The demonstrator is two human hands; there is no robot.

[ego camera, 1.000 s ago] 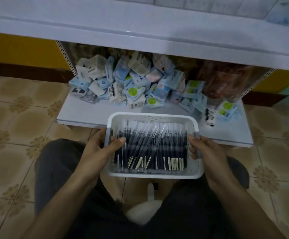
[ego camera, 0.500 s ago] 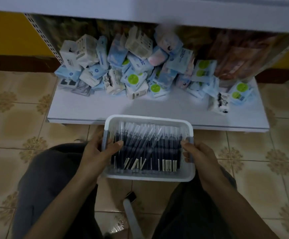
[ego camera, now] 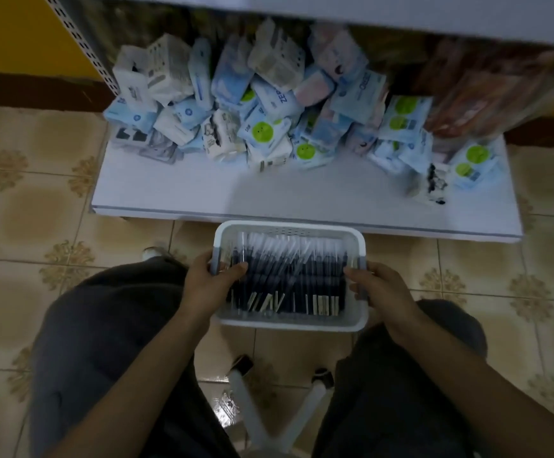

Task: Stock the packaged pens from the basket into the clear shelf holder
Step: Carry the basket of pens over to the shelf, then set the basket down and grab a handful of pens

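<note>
Closest to the camera on my feed, between the person's dark-trousered knees (ego camera: 104,342), white tubular legs (ego camera: 252,414) with dark feet stand on the patterned floor tiles (ego camera: 37,226). Both forearms reach forward from the bottom corners to a white plastic basket (ego camera: 289,322), held roughly level above the tiles in front of the knees. I see the left hand (ego camera: 208,285) clamped on the basket's left short wall, fingers wrapped round the outside and the thumb hooked over the rim, its tip lying on the nearest pens. The right hand (ego camera: 381,289) is clamped on the right wall the same way, thumb over the rim. The packaged pens (ego camera: 289,279) fill the basket: dark barrels in clear sleeves, side by side with their length running away from me, pale label strips at the near ends, a few at the left lying askew. Just beyond the basket's far rim runs the front edge of a low white shelf (ego camera: 302,196); I cannot tell if they touch. Across the back of it sprawls a heap of small soft packs (ego camera: 262,110), white, pale blue and pink, some with round green stickers. Right of the heap lean brownish wrapped packages (ego camera: 474,90), too blurred for me to read. At the left rear a perforated upright (ego camera: 77,38) rises against a yellow wall (ego camera: 11,31), and a white upper shelf (ego camera: 401,14) crosses the top.
</note>
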